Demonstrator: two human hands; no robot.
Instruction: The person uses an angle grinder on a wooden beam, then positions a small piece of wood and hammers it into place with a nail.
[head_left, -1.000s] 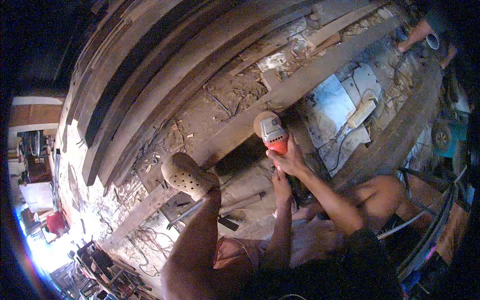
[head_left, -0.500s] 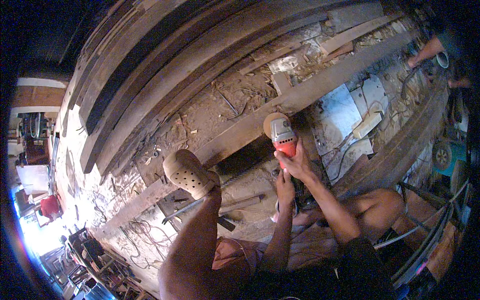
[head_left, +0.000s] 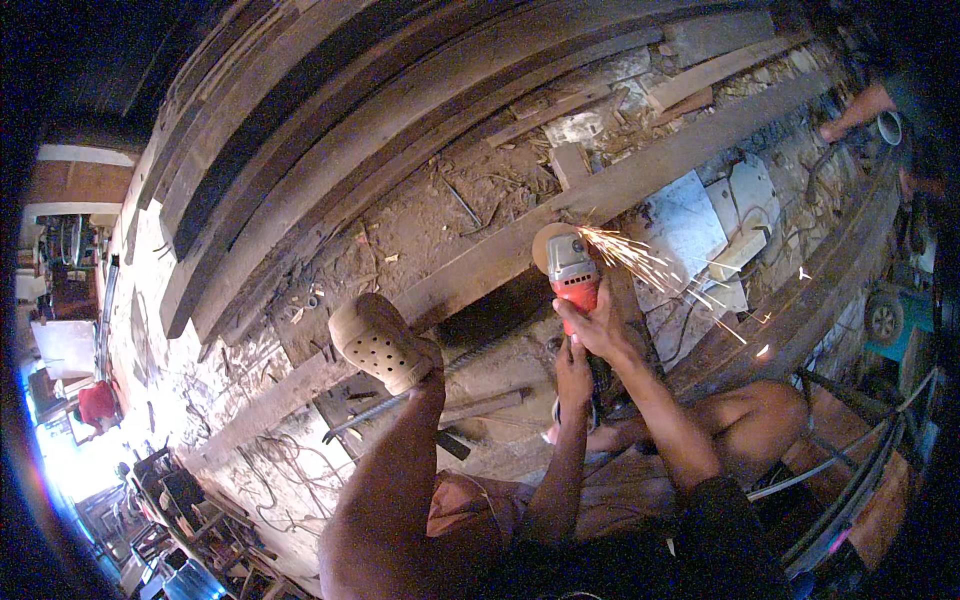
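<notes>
An angle grinder (head_left: 575,285) with a red body, grey metal head and round tan disc is gripped in both hands. My right hand (head_left: 606,325) wraps round its red body, closer to the head. Just below, my left hand (head_left: 574,378) is closed on its rear end. The disc meets the long wooden beam (head_left: 470,268) near its edge, and bright sparks (head_left: 640,260) spray to the right. What exactly the disc touches is too small to make out. My foot in a beige clog (head_left: 375,345) rests on the beam at the left.
Several long planks (head_left: 300,190) lie stacked along the far side. A hammer (head_left: 485,405) lies near my legs. White sheets (head_left: 675,225) and a cable sit right of the beam. Another person's arm (head_left: 860,110) shows at the far right, near a teal wheeled machine (head_left: 895,325).
Sparks now fly from the grinder's disc, where none showed before. The grinder and both hands have shifted very slightly to the right in the picture.
</notes>
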